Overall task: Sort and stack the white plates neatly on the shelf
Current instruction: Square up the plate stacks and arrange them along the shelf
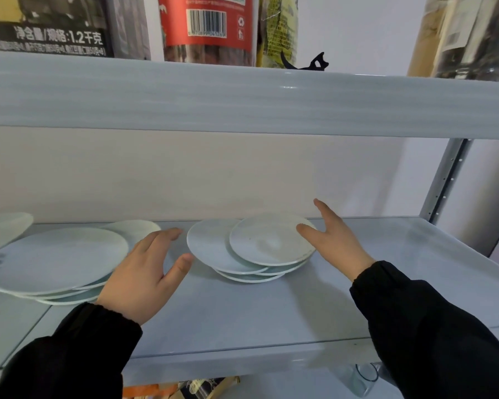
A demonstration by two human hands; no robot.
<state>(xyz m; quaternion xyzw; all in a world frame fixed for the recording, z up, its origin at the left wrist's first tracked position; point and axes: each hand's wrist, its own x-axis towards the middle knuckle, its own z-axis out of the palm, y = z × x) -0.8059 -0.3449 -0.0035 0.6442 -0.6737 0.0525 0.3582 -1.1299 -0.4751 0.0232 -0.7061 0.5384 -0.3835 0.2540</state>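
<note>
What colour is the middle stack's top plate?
The top plate is bluish white; head view.

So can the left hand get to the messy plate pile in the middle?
Probably yes: the left hand is open right beside the pile, with only bare shelf between them.

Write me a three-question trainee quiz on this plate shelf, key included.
1. True or false: the middle pile of plates is neatly aligned.
2. The left hand and right hand are: A both open, B both gripping plates, C one carrying a plate.
3. What colour are the sleeves?
Key: 1 false; 2 A; 3 black.
</note>
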